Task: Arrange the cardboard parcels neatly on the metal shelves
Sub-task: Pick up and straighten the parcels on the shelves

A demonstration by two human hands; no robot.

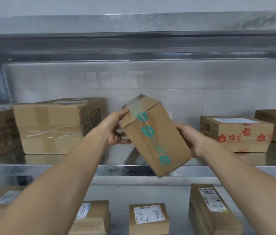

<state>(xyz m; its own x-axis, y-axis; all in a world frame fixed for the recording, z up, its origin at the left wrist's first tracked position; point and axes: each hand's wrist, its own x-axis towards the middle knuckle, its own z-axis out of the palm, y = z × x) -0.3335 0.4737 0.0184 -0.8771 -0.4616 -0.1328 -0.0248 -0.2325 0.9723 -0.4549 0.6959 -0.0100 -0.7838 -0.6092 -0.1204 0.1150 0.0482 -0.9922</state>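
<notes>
Cardboard parcel (154,138) hung tilted before the shelf (32,170), both forearms outstretched. Left hand (115,131) pinched its taped upper end; right hand (190,139) clasped its lower side.

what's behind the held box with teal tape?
Steel shelf surface and tiled wall. The box hides the shelf patch directly behind it.

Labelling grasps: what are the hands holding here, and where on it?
A tilted cardboard box with teal-printed tape, held by both hands. The left hand grips its upper left side, the right hand its right side.
</notes>
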